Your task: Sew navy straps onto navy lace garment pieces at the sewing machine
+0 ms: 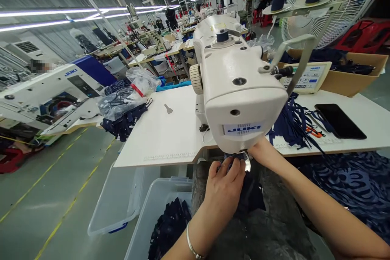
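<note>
In front of me stands a white sewing machine (pixel 243 85), its rounded head towards me. Just below that head, my left hand (pixel 225 183) is closed, fingertips bent onto a piece of navy fabric (pixel 251 195) that hangs down over my lap. The needle area is hidden by the machine head and my fingers. My right hand (pixel 257 150) reaches in from the right, beneath the head; its fingers are hidden there. A small light shines beside the left fingertips. Navy straps (pixel 289 124) lie heaped on the table right of the machine.
On the white table (pixel 164 138) lies a small grey metal piece (pixel 168 109). A black phone (pixel 339 121) rests at right, near a cardboard box (pixel 359 73). Clear plastic bins (pixel 152 195) stand below left, one holding navy pieces. Patterned navy fabric (pixel 350 187) lies lower right.
</note>
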`<state>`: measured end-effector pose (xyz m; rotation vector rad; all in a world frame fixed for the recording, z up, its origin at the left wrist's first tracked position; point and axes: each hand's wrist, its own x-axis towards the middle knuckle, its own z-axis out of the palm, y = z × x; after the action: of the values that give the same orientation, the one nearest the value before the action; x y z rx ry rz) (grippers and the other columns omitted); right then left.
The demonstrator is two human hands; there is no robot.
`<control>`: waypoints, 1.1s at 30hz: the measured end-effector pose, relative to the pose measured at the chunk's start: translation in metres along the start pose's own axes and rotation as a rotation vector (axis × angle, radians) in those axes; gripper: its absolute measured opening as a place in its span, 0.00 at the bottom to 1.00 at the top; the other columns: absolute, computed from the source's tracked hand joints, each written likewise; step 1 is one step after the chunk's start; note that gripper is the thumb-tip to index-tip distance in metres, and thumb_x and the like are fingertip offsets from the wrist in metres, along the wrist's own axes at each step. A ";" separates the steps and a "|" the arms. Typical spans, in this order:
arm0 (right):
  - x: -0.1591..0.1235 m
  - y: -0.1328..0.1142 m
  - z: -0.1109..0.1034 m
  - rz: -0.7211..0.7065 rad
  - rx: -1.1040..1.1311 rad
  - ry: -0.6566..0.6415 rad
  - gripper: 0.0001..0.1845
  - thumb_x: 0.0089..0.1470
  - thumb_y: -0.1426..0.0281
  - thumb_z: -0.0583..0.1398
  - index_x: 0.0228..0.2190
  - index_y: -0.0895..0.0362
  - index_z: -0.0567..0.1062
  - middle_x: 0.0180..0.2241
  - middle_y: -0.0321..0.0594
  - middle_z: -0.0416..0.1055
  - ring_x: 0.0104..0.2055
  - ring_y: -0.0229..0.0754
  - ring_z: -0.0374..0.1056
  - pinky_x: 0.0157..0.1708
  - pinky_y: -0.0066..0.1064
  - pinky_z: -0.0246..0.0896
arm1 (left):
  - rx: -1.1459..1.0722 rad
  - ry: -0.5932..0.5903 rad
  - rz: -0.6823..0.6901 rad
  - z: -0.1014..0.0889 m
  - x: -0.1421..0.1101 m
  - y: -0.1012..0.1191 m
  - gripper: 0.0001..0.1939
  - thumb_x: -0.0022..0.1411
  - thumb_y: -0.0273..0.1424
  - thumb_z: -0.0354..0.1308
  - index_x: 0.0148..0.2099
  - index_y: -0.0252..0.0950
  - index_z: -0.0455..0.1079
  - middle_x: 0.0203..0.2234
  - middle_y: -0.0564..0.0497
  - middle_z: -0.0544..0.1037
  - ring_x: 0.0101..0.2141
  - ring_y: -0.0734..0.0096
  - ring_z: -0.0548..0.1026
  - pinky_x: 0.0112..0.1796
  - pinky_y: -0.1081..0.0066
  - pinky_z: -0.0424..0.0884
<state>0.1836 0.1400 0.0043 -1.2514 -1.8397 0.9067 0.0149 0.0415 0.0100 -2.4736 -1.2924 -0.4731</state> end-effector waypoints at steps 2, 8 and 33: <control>0.003 0.003 0.002 -0.001 -0.055 0.002 0.09 0.54 0.72 0.57 0.33 0.56 0.78 0.30 0.43 0.77 0.39 0.50 0.72 0.45 0.41 0.66 | 0.024 0.008 -0.030 0.000 0.002 0.004 0.16 0.69 0.26 0.51 0.58 0.37 0.66 0.50 0.51 0.77 0.52 0.67 0.71 0.49 0.60 0.60; 0.006 0.008 0.008 -0.009 -0.120 0.034 0.10 0.55 0.74 0.56 0.34 0.57 0.79 0.35 0.45 0.78 0.40 0.50 0.73 0.41 0.38 0.68 | 0.069 0.008 -0.076 0.001 0.005 0.010 0.16 0.68 0.27 0.52 0.57 0.36 0.67 0.49 0.51 0.76 0.51 0.66 0.70 0.49 0.61 0.61; 0.007 0.026 0.017 -0.019 -0.126 0.103 0.15 0.54 0.72 0.57 0.43 0.56 0.78 0.45 0.48 0.76 0.50 0.54 0.70 0.48 0.39 0.68 | 0.095 0.009 -0.087 0.004 0.006 0.011 0.16 0.69 0.27 0.50 0.57 0.35 0.68 0.50 0.50 0.75 0.52 0.65 0.70 0.49 0.62 0.60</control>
<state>0.1784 0.1507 -0.0248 -1.3294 -1.8475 0.7120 0.0274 0.0418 0.0077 -2.3426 -1.3900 -0.4328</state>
